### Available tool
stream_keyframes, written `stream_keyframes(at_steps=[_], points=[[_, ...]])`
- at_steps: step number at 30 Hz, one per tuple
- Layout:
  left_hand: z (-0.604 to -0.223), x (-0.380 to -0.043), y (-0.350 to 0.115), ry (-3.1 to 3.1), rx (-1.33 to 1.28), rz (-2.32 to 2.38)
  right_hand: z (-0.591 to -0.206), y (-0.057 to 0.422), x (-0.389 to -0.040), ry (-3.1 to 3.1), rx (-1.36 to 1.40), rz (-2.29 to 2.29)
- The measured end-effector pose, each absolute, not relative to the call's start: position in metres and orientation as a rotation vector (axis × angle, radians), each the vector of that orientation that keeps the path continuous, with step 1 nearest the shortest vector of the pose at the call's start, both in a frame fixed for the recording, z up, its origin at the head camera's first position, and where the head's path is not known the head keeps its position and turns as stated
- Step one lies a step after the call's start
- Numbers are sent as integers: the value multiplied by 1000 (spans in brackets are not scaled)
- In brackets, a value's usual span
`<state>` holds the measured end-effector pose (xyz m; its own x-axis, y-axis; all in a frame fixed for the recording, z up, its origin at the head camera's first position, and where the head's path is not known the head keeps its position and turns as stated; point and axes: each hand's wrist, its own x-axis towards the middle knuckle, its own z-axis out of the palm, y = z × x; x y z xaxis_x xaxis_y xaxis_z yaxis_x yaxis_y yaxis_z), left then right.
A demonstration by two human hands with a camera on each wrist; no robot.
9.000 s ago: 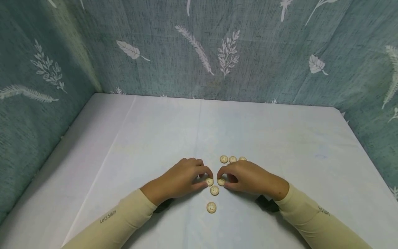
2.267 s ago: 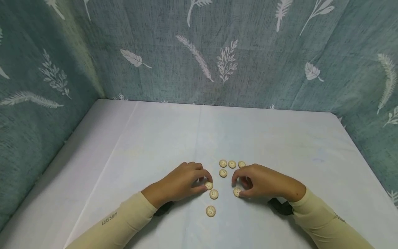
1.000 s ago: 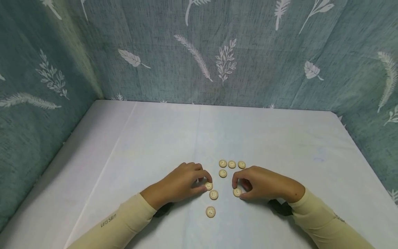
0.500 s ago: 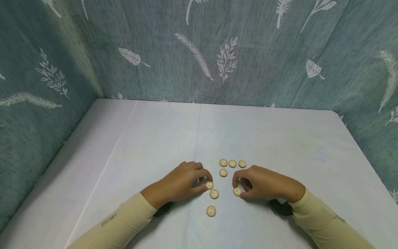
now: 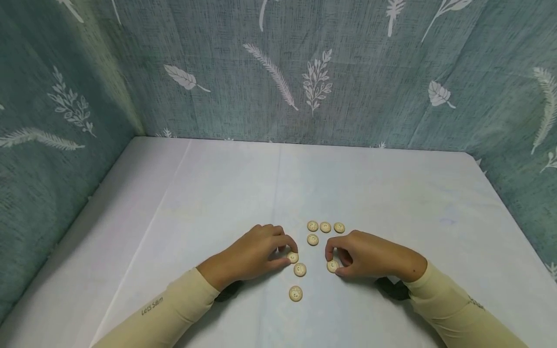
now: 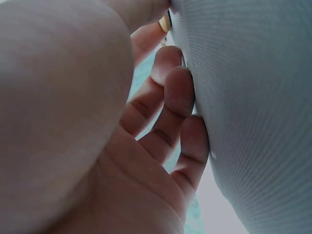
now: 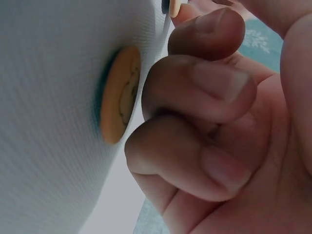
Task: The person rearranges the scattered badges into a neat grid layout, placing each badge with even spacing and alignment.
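Note:
Several round wooden buttons lie on the white cloth in the head view. My left hand point(image 5: 261, 251) rests on the cloth with thumb and index finger at the edges of one button point(image 5: 293, 257), pinching it. My right hand point(image 5: 370, 255) pinches another button point(image 5: 332, 266) flat on the cloth, index finger at its far edge and thumb at its near edge. In the right wrist view, that hand's other fingers point(image 7: 195, 92) are curled beside a loose button point(image 7: 121, 96). Only a sliver of a button point(image 6: 165, 23) shows in the left wrist view.
Beyond the hands, a row of three buttons point(image 5: 325, 227) has a single button point(image 5: 312, 239) below its left end. Two more, an upper button point(image 5: 300, 269) and a nearer button point(image 5: 295, 293), lie between the forearms. Leaf-patterned green fabric point(image 5: 278, 72) borders the white-covered table point(image 5: 217, 183).
Since the oldest frame, a button has come to lie below the row's left end, and my right hand has shifted right to another button. Its index finger has since closed onto that button.

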<state>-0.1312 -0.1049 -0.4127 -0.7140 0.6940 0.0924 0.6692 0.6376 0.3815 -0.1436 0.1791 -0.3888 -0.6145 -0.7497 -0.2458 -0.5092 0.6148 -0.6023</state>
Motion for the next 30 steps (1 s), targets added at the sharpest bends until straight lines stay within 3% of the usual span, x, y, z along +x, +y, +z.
stream_keyframes(at_steps=[30], points=[[-410,-132,-105,2785,1169,592,-387,176,-148,2484,-1038,-690]])
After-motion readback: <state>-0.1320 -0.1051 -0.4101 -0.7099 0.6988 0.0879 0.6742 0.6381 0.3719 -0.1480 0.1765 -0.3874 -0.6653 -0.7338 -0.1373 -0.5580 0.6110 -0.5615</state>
